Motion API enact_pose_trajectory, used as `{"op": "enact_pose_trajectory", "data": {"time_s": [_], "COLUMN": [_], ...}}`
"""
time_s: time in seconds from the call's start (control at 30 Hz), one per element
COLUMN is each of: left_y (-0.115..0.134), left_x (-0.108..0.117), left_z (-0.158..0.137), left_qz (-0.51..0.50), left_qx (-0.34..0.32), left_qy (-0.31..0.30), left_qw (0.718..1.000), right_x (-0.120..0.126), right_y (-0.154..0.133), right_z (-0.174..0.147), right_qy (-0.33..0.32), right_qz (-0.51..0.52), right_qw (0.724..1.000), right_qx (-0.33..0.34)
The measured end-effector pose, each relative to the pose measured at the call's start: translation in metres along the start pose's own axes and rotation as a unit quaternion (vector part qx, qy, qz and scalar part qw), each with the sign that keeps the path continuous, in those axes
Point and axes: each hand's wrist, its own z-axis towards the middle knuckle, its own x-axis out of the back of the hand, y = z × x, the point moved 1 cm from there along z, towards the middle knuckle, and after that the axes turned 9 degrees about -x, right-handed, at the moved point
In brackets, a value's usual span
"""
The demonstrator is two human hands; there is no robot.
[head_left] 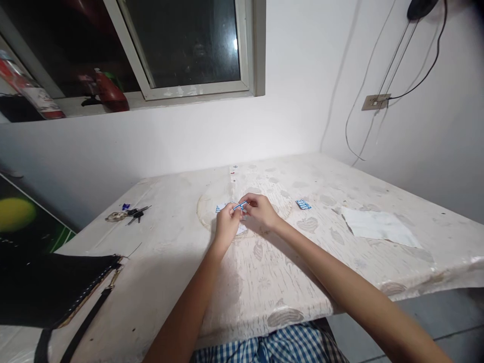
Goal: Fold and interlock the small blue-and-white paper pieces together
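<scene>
Over the middle of the table, both my hands meet at a small blue-and-white strip [239, 205], whose exact kind I cannot make out. My left hand [227, 220] pinches its near left end between thumb and finger. On the right end, the fingers of my right hand [260, 209] are closed. White paper pieces with blue print [219, 208] lie under and behind the hands, partly hidden by them. To the right of my right hand rests a small blue-and-white printed piece [303, 204], flat on the tablecloth.
A white cloth or paper sheet [380, 225] lies at the right. Keys [136, 214] sit at the left, behind a black bag [56, 287] with a strap. The patterned tablecloth [260, 282] meets the wall below a window. Cords hang from a wall socket [375, 102].
</scene>
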Motion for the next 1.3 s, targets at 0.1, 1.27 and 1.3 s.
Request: {"op": "enact_pose_trajectory", "data": {"time_s": [0.1, 1.27, 1.3], "left_y": [-0.005, 0.006, 0.006], "left_x": [0.000, -0.013, -0.013], "left_z": [0.000, -0.007, -0.007], "left_qz": [0.018, -0.196, -0.200], "left_qx": [0.000, 0.120, 0.116], "left_qy": [-0.028, -0.049, -0.049], "left_qw": [0.999, 0.972, 0.972], "right_x": [0.001, 0.001, 0.000], "right_y": [-0.003, 0.017, 0.018], "right_z": [-0.002, 0.004, 0.004], "right_qy": [0.024, 0.048, 0.051], "right_qz": [-0.043, 0.217, 0.234], "right_qw": [0.998, 0.958, 0.952], "right_qx": [0.025, -0.183, -0.188]}}
